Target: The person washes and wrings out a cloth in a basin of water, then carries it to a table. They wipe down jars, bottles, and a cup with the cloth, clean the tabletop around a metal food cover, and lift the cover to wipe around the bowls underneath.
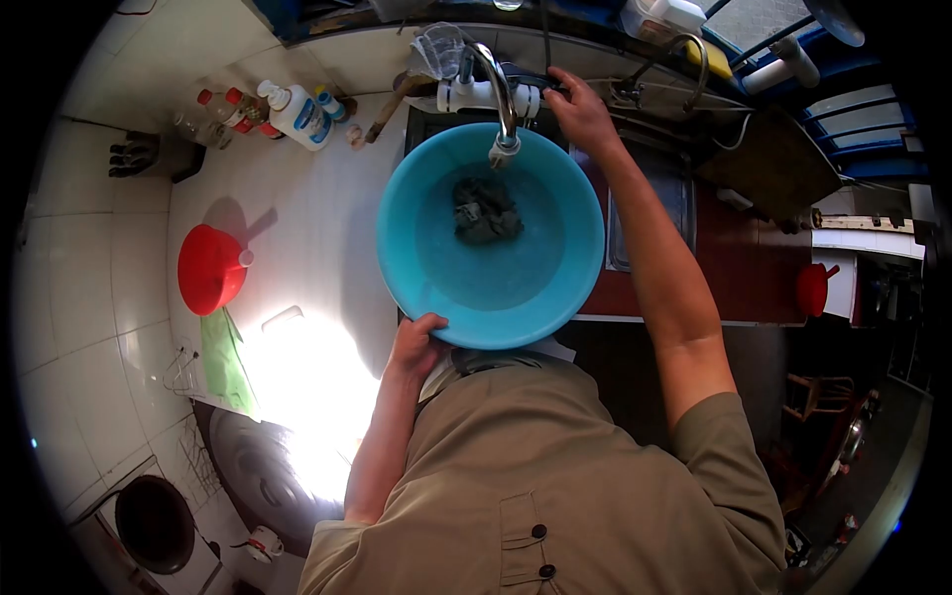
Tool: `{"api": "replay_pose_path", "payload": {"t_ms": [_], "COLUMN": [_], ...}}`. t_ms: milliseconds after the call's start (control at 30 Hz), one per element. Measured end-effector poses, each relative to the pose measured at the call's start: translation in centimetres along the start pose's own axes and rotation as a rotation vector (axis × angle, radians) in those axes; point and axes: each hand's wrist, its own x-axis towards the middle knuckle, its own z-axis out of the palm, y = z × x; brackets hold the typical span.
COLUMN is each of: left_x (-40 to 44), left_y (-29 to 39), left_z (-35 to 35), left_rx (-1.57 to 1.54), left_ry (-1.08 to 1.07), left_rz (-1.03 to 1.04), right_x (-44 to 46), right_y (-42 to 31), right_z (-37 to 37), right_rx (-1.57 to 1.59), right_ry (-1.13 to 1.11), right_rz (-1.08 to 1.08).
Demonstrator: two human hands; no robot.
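A large blue basin [446,288] stands under the chrome faucet [503,89], with water and a bunched dark cloth [486,211] inside it. My left hand [420,342] grips the basin's near rim at the lower left, its fingers curled over the edge. Beyond the basin, my right hand [580,109] is at the right end of the white faucet body [478,96], fingers bent around a part there that I cannot make out.
A red scoop [210,270], a green cloth [226,359] and several bottles [297,116] are on the left counter. A metal sink [650,208] lies right of the basin, with a second faucet [702,74] behind it. A dark board [769,164] leans farther right.
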Motion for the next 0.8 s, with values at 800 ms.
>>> {"api": "replay_pose_path", "payload": {"t_ms": [800], "left_x": [1.4], "left_y": [-0.5], "left_z": [-2.2], "left_rx": [0.043], "left_ry": [-0.064], "left_rz": [-0.008], "right_x": [-0.1], "right_y": [0.3], "right_z": [0.2], "right_rx": [0.084], "right_ry": [0.054], "right_rz": [-0.008]}}
